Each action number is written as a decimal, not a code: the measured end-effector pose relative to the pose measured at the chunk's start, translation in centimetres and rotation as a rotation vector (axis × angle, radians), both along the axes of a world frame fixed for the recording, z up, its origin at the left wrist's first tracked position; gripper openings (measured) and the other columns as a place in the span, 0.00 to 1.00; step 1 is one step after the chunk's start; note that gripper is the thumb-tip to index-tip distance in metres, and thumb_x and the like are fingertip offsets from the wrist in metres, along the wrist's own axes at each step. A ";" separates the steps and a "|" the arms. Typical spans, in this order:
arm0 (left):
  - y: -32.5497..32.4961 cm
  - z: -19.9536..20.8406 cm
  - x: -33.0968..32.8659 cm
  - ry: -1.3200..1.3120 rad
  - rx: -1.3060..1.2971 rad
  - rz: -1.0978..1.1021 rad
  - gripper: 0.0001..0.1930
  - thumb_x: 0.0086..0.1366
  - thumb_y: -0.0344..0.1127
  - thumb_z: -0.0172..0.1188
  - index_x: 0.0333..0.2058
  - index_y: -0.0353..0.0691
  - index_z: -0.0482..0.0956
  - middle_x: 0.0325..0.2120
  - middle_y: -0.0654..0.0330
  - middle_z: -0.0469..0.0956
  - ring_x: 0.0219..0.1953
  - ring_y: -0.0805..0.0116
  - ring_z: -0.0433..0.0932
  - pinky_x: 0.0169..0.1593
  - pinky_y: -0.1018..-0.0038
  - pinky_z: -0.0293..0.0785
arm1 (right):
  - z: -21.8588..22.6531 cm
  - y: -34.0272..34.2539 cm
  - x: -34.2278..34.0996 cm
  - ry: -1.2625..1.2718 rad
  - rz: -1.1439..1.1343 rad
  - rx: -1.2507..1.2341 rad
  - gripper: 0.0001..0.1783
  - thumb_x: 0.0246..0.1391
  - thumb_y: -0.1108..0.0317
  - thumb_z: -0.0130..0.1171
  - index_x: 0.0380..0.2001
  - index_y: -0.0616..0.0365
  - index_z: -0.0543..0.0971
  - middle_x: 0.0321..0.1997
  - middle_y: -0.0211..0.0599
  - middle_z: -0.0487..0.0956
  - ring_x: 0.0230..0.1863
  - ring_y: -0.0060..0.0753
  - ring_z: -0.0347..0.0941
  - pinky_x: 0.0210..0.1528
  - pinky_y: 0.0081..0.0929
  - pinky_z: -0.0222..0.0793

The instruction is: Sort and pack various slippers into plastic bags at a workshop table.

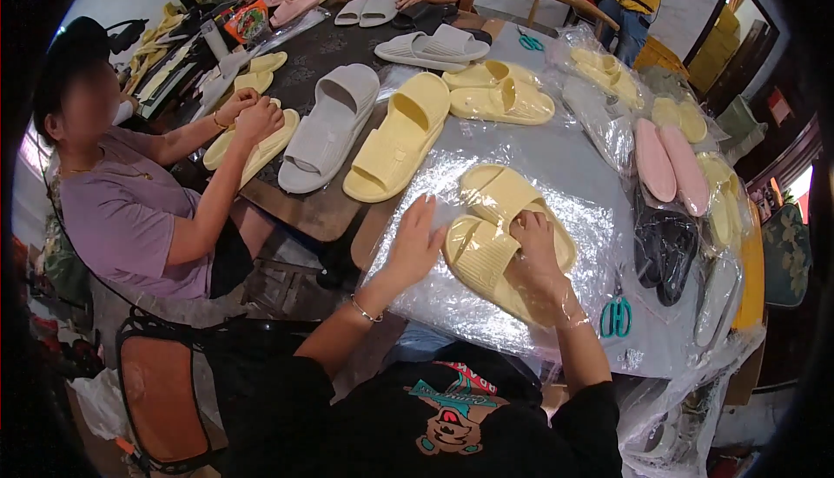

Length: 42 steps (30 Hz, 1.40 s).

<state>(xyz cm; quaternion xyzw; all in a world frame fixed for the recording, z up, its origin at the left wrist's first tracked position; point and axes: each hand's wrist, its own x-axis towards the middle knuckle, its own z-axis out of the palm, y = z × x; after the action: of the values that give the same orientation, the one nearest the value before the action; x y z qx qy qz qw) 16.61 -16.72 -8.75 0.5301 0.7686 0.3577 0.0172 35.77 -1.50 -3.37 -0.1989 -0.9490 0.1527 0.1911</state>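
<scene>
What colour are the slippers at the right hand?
The slippers at the right hand are pale yellow, seen best in the head view.

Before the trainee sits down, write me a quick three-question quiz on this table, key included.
1. Multiple choice: what colour are the slippers at the right hand?
A) Grey
B) Yellow
C) Pink
2. True or false: the left hand grips the teal scissors.
3. Count: how many pairs of teal scissors show on the table?

Key:
1. B, yellow.
2. False: the left hand is open beside the slippers.
3. Two: the near scissors right of the right hand, and the far scissors toward the table's far side.
</scene>
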 end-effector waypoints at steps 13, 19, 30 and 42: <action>-3.5 4.3 -1.7 -0.519 0.057 0.147 0.13 0.64 0.40 0.55 0.31 0.33 0.79 0.20 0.53 0.77 0.22 0.63 0.76 0.28 0.68 0.70 | 9.2 -6.1 9.8 -0.177 -0.212 -0.008 0.19 0.46 0.70 0.58 0.44 0.60 0.77 0.50 0.46 0.68 0.55 0.51 0.60 0.61 0.38 0.53; -3.4 1.2 -1.3 -0.365 0.011 0.257 0.13 0.64 0.42 0.55 0.29 0.37 0.78 0.25 0.48 0.79 0.29 0.46 0.78 0.32 0.57 0.71 | 4.9 -1.1 25.7 0.323 -0.753 -0.168 0.25 0.57 0.65 0.52 0.55 0.66 0.66 0.55 0.44 0.69 0.56 0.42 0.66 0.59 0.35 0.60; -2.8 6.0 0.1 0.102 -0.028 0.161 0.23 0.62 0.38 0.56 0.54 0.35 0.68 0.55 0.48 0.66 0.57 0.51 0.64 0.56 0.57 0.60 | 8.7 -5.3 8.8 0.489 -0.364 -0.145 0.20 0.53 0.67 0.54 0.48 0.64 0.76 0.55 0.51 0.70 0.55 0.50 0.67 0.56 0.37 0.61; 8.4 0.7 -0.3 0.320 -0.068 -0.059 0.28 0.66 0.42 0.47 0.60 0.31 0.60 0.62 0.47 0.58 0.66 0.52 0.52 0.67 0.54 0.42 | 2.1 -1.1 1.9 0.289 -0.427 -0.104 0.21 0.44 0.77 0.50 0.45 0.67 0.75 0.51 0.55 0.71 0.52 0.59 0.65 0.54 0.42 0.61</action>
<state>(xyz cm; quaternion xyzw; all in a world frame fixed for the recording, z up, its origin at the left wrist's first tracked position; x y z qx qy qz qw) 16.36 -8.35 -8.03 0.6016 0.7574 0.2418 -0.0774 37.62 -2.63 -1.29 -0.3802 -0.8393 0.1844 0.3420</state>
